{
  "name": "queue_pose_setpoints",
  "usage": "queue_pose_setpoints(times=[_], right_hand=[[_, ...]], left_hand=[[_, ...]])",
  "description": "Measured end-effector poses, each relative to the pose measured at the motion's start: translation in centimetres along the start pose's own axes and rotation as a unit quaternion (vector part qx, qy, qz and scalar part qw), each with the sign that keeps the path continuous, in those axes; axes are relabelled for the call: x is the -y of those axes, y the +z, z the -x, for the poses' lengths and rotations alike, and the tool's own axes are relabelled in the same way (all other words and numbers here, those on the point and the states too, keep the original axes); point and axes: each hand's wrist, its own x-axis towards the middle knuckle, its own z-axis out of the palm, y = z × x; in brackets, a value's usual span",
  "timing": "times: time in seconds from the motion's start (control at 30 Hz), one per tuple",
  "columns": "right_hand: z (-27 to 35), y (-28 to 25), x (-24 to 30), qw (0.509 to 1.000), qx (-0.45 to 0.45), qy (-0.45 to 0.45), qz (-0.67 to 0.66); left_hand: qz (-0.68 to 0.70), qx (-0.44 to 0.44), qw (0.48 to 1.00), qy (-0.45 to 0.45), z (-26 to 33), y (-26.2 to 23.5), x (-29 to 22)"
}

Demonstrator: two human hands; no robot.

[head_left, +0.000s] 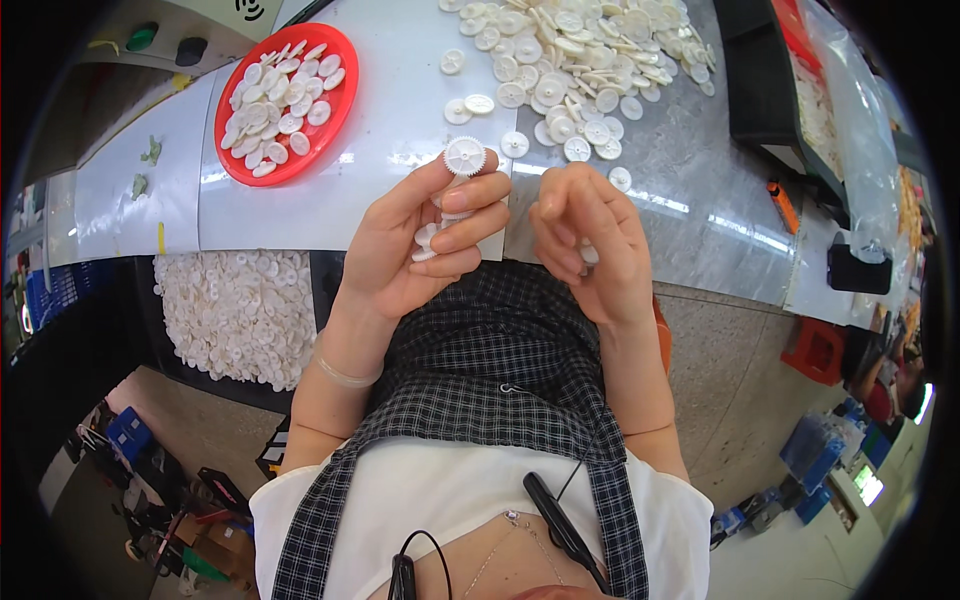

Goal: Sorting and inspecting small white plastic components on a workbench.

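Observation:
Between the thumb and forefinger of my left hand is a small white plastic gear, its toothed face turned up. Several more white pieces, partly covered, sit under the curled fingers of that hand. My right hand is just to the right, not touching the left, its fingers bent inward. A white plastic piece shows in its curled fingers; the rest of that piece is hidden. Loose white gears, among them one gear, lie on the table right beyond both hands.
A large heap of white gears covers the far table. Farther left stands a red round tray of gears. Below the table's left edge, a dark bin holds many white pieces. An orange-handled tool and black container are right.

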Motion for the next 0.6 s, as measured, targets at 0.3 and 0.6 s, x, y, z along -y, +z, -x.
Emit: queue_pose_setpoints(times=[0.3,0.6], right_hand=[[-4.3,1.0,0.4,0.732,-0.140,-0.243,0.621],[-6.3,1.5,0.2,0.601,-0.122,-0.195,0.766]], left_hand=[[-0.273,-0.028,0.948,0.160,0.5,0.5,-3.0],[-0.763,-0.224,0.504,0.338,-1.3,0.6,-3.9]])
